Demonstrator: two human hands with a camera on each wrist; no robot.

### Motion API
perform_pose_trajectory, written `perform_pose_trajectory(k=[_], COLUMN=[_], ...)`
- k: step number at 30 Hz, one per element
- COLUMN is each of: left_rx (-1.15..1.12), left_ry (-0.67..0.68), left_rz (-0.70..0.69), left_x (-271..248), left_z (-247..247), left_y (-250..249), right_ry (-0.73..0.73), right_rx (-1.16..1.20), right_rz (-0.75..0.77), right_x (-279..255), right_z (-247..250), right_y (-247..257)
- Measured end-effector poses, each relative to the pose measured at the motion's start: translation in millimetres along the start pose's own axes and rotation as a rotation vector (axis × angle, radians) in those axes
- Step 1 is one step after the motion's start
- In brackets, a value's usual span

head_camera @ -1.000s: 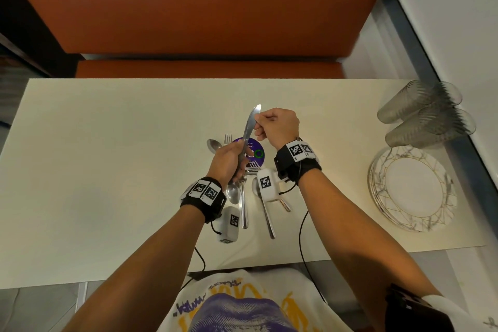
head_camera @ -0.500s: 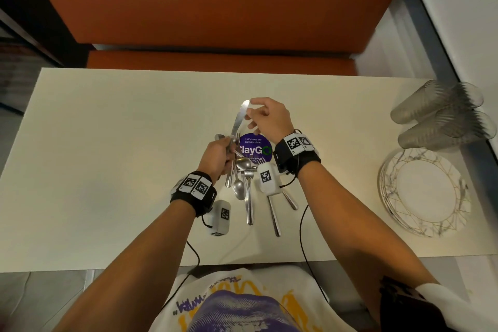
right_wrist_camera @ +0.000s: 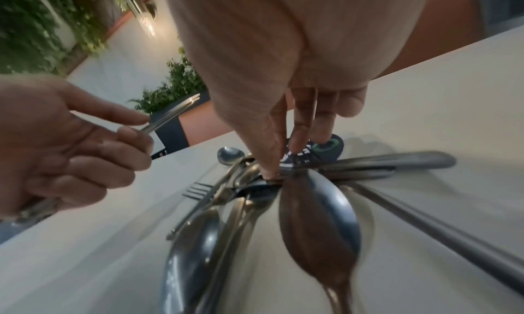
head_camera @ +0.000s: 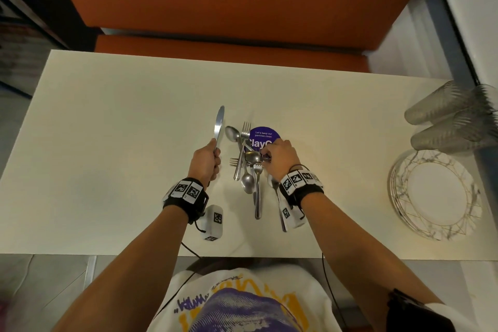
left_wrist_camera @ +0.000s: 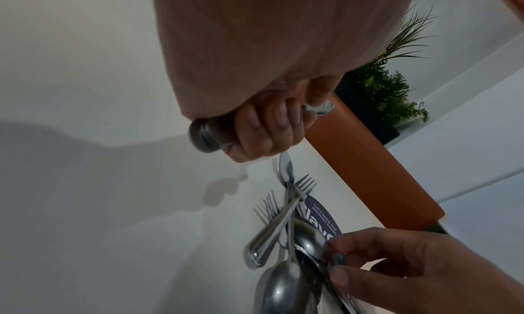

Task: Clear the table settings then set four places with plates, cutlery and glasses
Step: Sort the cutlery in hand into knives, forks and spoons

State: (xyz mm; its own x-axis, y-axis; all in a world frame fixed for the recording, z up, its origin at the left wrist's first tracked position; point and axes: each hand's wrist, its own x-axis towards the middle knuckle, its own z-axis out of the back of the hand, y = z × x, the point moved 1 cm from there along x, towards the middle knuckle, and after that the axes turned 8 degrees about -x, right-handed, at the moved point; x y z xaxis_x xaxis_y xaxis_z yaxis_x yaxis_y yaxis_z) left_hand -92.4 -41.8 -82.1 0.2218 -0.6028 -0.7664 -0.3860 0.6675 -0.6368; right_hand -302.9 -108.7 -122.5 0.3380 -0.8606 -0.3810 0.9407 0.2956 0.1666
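My left hand (head_camera: 213, 159) grips a table knife (head_camera: 219, 127) by its handle, blade pointing away from me, left of the cutlery pile (head_camera: 249, 178). In the left wrist view my fingers (left_wrist_camera: 269, 128) curl round the knife handle (left_wrist_camera: 207, 137). My right hand (head_camera: 265, 158) reaches into the pile, and thumb and forefinger pinch the neck of a spoon (head_camera: 253, 157). The right wrist view shows these fingertips (right_wrist_camera: 297, 144) on that spoon (right_wrist_camera: 317, 218), with forks and other spoons crossed beneath. The cream table (head_camera: 107, 143) bears no set places.
A stack of white plates with gold lines (head_camera: 433, 194) sits at the table's right end, and ribbed glasses (head_camera: 452, 121) lie on their sides behind it. A round purple sticker (head_camera: 262, 136) lies under the pile. An orange bench (head_camera: 229, 46) runs along the far edge.
My right hand has let go of the knife blade and dropped to the cutlery pile, pinching a spoon. My left hand has carried the knife off to the left.
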Motion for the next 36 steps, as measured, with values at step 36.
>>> perform_pose_trajectory(k=[36], left_rx=[0.845], left_ry=[-0.205], left_rz=[-0.277], left_x=[23.4], left_z=[-37.5], left_y=[47.3], right_ry=[-0.077], right_rx=[0.011], right_rz=[0.045], right_x=[-25.4], right_z=[-19.3], right_y=[13.3])
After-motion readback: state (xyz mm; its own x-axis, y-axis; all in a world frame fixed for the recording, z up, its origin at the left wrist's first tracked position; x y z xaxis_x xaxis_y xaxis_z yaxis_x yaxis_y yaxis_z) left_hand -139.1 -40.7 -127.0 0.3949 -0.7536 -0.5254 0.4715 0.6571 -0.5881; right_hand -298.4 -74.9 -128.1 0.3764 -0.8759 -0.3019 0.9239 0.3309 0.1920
